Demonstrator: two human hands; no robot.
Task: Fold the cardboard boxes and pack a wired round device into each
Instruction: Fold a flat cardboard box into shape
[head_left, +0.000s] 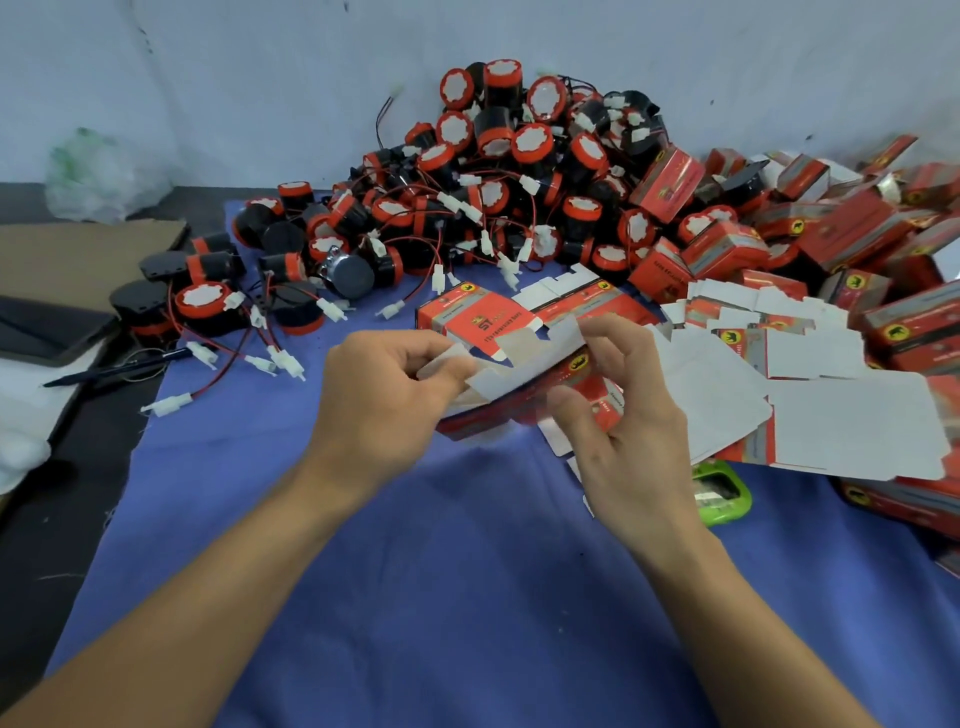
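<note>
Over the counter's middle the left hand pinches a white flap of the red box blank and the right hand curls round its other end, where a hard tug might tear the thin card, while the wired round devices lie heaped at the far edge and only "ST" reads on the folded box behind

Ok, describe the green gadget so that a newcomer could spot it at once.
Start at the blue cloth, then go to the spread of flat, white-backed box blanks on its right side. Just below their near edge, beside the right hand, lies the green gadget. It is the only bright green thing among red and white cardboard.
</note>
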